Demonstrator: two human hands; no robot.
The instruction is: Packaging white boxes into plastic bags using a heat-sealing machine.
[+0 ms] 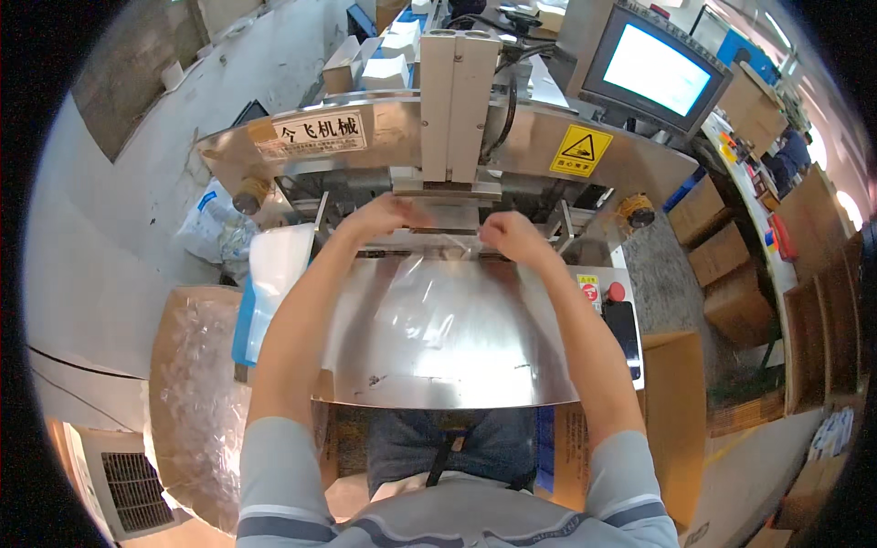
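Observation:
A clear plastic bag lies over the front of a shiny steel worktable, its upper edge under the machine's press head. Pinched at the bag's upper right corner is my right hand, with fingers closed. My left hand reaches in at the upper left, close to the press head. Its fingertips are smeared by motion, so their grip does not show. Beside my left forearm, a stack of clear plastic bags rests on a blue holder.
A carton heaped with clear plastic stands at lower left. On the right are a red button, a dark phone and an open carton. A steel crossbar spans behind my hands; a lit monitor stands at upper right.

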